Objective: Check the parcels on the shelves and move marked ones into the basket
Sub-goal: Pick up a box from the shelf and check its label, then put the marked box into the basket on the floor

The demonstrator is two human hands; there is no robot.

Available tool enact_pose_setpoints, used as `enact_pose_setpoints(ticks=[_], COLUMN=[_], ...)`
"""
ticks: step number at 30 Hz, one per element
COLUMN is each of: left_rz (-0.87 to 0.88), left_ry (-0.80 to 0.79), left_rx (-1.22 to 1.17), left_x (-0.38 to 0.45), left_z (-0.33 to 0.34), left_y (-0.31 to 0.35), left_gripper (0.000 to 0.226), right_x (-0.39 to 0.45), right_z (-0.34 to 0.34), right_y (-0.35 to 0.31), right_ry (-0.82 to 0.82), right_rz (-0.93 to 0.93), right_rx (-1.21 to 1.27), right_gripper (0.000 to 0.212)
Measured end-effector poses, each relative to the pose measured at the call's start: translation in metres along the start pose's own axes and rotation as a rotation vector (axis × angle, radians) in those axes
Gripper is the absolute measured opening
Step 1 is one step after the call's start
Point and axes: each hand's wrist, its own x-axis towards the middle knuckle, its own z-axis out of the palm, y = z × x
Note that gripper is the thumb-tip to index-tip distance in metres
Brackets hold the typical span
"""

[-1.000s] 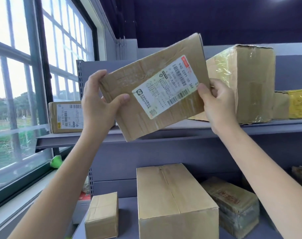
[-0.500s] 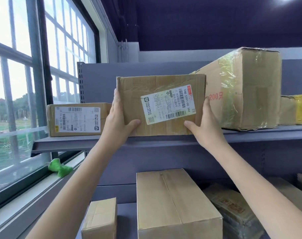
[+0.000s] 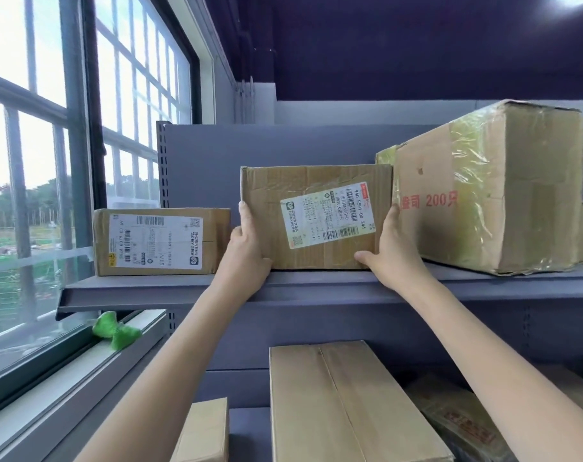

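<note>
Head view: brown parcel (image 3: 316, 218) (white barcode label) stands upright.

To the left of my hands, a tall gridded window (image 3: 50, 161) lets in daylight over its sill (image 3: 67, 378). Ahead stands grey shelving (image 3: 283, 145), with a dark purple wall (image 3: 416, 45) above.

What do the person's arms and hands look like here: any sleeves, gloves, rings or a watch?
Both forearms are bare as far as the frame shows, with no sleeves in view. The left hand and right hand are ungloved. No ring, watch or wristband shows on either.
</note>
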Motion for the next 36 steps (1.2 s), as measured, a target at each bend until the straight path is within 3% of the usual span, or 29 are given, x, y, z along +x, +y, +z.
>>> enact_pose_setpoints(ticks=[9,14,19,24,29,36], left_rz=[0.046,0.095,0.166,0.390,0.539,0.396], left_ry=[0.076,0.215,0.339,0.429,0.366,0.223], left_rx=[-0.088,-0.125,-0.088,-0.059,-0.024,-0.157], left_x=[-0.004,-0.014,-0.026,-0.037,-0.046,-0.053], left_z=[-0.001,0.001,0.009,0.028,0.062,0.138], left_y=[-0.005,-0.003,0.010,0.056,0.117,0.203], left_gripper=[0.083,0.071,0.063,0.051,0.045,0.051], right_x=[-0.006,-0.014,-0.037,-0.044,-0.044,-0.037], right_z=[0.002,0.002,-0.017,-0.057,-0.106,-0.169], right_y=[0.000,0.009,0.022,0.047,0.091,0.181], right_ry=[0.055,0.140,0.192,0.314,0.435,0.526], right_rz=[0.018,0.005,-0.054,-0.101,-0.162,-0.206], right_rx=[-0.052,0.045,0.141,0.154,0.162,0.209], right_gripper=[0.091,0.072,0.068,0.061,0.049,0.026])
